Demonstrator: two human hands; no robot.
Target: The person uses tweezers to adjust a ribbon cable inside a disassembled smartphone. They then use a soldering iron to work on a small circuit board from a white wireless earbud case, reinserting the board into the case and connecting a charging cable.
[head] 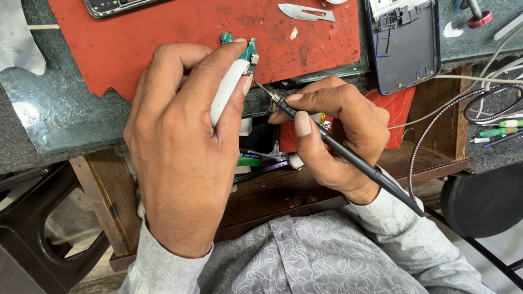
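Fingers (228, 82) of the left hand (176, 150) pinch a small green board (249, 51); the right hand (338, 125) grips a soldering iron (341, 151) (tip touching it). Soldering seems underway; steadiness matters.

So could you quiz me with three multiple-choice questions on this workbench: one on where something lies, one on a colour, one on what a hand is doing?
1. Where is the loose scalpel blade?
A. on the red mat
B. on the floor
C. in the left hand

2. What colour is the small circuit board?
A. yellow
B. green
C. white

3. What is the right hand doing?
A. resting open and flat
B. pinching the black soldering iron like a pen
C. lifting the opened phone

Answers: 1 A, the blade lies on the mat beside the opened phone. 2 B, the board pinched in the left hand is green. 3 B, fingers grip the iron, whose tip points at the board.
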